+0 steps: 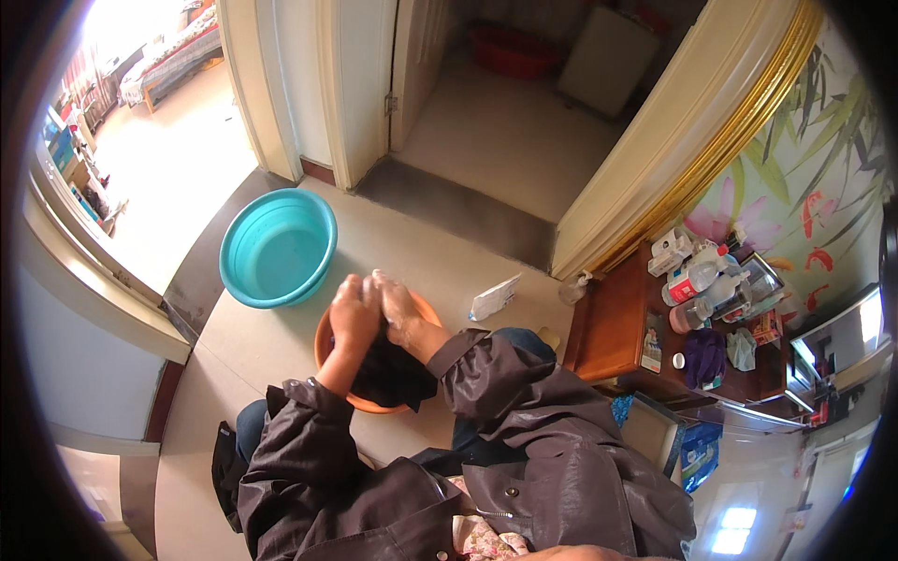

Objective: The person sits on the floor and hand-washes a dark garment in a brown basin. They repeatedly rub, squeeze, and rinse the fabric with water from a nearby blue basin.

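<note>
An orange plastic basin [425, 308] stands on the tiled floor before me, with dark wet-looking cloth [393, 372] in it and partly over its near edge. Above the basin my left hand [353, 314] and my right hand [397, 305] are close together, both closed on part of the dark cloth. Whitish suds show on my right hand. A turquoise plastic basin [278, 249] stands just beyond, to the left; no cloth shows in it. The cloth between my palms is mostly hidden by my fingers.
A white packet [495, 298] and a clear pump bottle [575, 287] are on the floor to the right. Beside them stands a wooden cabinet [610, 336] holding bottles and a purple bag [705, 357]. Doorways open ahead and at the left; a red basin [515, 52] lies in the darker room.
</note>
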A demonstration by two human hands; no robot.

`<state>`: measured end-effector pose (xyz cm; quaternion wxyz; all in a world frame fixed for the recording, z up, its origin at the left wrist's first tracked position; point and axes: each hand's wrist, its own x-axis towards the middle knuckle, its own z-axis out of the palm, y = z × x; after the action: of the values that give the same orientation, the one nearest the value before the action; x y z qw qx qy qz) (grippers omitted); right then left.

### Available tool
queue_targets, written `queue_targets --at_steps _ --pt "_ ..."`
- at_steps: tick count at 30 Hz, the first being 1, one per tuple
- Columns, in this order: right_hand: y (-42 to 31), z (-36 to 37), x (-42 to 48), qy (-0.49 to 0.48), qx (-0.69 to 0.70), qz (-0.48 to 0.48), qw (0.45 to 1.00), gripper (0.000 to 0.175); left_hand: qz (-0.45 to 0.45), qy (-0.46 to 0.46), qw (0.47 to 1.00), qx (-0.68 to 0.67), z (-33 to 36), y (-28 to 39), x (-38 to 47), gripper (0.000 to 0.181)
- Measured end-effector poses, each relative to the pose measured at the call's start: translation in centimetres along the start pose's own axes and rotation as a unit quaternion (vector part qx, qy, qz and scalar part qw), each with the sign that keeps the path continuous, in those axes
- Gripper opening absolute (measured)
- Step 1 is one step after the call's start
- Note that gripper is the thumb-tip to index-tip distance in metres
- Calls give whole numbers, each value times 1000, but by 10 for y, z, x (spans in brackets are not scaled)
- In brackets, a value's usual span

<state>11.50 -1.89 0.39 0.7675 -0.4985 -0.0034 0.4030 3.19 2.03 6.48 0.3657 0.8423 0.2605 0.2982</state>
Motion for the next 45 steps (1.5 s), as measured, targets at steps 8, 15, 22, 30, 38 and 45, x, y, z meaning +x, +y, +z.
queue_targets --at_steps 8,15,22,30,38,45 --pt "-22 -3 -4 -58 -14 -34 998 32 42 -85 995 -35 -4 -1 -6 38" --pt "-42 7 -22 -285 -102 -19 953 29 -132 -2 889 -438 -53 -23 34 12" --pt "-54 5 -31 -322 -327 -41 888 18 -141 68 863 -479 -98 -24 48 9" --pt "-62 2 -11 -189 63 -157 967 8 -146 -126 914 -357 -72 -39 37 38" --pt "-26 -12 -1 -35 -105 -15 994 30 59 -131 987 -78 -16 14 1 26" --pt "16 -8 -6 -81 -9 12 997 36 -21 117 990 70 -8 1 10 21"
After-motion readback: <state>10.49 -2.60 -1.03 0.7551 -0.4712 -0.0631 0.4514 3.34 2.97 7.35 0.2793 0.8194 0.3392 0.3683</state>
